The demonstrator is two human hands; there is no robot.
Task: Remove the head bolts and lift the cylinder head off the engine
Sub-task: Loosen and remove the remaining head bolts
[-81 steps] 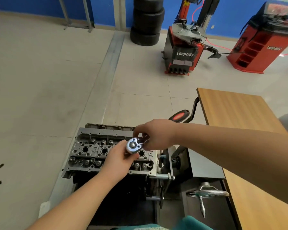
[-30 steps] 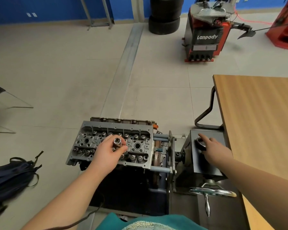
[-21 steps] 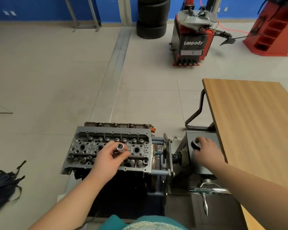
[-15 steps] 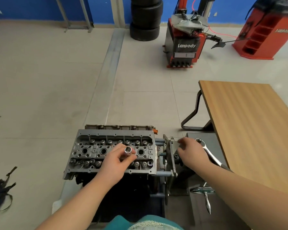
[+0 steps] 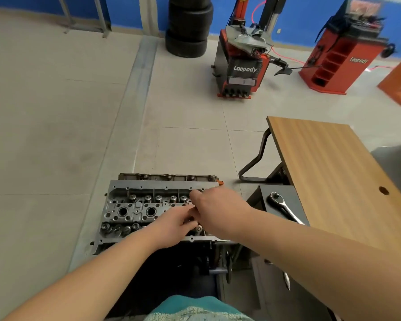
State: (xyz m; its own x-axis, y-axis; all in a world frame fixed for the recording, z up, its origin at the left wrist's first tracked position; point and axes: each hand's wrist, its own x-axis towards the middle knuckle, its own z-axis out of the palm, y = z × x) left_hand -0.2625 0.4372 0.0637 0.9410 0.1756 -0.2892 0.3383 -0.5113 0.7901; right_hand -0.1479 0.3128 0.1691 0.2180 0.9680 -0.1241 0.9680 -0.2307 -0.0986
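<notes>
The grey cylinder head (image 5: 134,210) sits on top of the engine, held in a stand, with valve springs and plug wells showing on its left half. My left hand (image 5: 174,224) reaches over its right part with fingers curled. My right hand (image 5: 215,212) comes in from the right and covers my left fingertips, its fingers bent down at the same spot. The socket is hidden between the two hands. A chrome ratchet (image 5: 285,208) lies loose on the dark stand top (image 5: 264,195) to the right, away from both hands.
A wooden table (image 5: 329,177) stands close on the right, its metal leg (image 5: 255,163) beside the stand. A hand wheel (image 5: 286,278) sticks out below my right forearm. Stacked tyres (image 5: 189,26) and red shop machines (image 5: 241,66) stand far back. Tiled floor lies to the left.
My right hand left the ratchet on the stand top and moved left onto the cylinder head, meeting my left hand. The socket in my left fingers is now covered.
</notes>
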